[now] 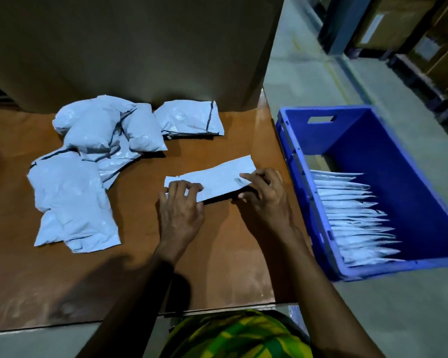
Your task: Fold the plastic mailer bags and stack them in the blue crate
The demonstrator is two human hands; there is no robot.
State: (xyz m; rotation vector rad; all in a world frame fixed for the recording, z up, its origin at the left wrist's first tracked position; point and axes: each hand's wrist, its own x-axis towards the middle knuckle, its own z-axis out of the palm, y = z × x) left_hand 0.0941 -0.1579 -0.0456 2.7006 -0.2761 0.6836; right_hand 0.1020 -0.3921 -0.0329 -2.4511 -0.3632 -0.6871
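head: mailer bag (pixel 217 177) in left grip (pixel 181 210), right grip (pixel 265 196)

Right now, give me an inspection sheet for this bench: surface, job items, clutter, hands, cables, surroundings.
Surface: brown table, worn patches near the front edge.
Job's things: folded mailer flat mid-table; loose mailer pile to its left, unfolded; blue crate right of the table, folded bags lined up inside.
Clutter: nothing seen.
Hands: left hand grips the folded mailer's left end; right hand pinches its right end.
Cables: nothing seen.
Surroundings: cardboard wall behind the table; concrete floor; racked boxes far right.
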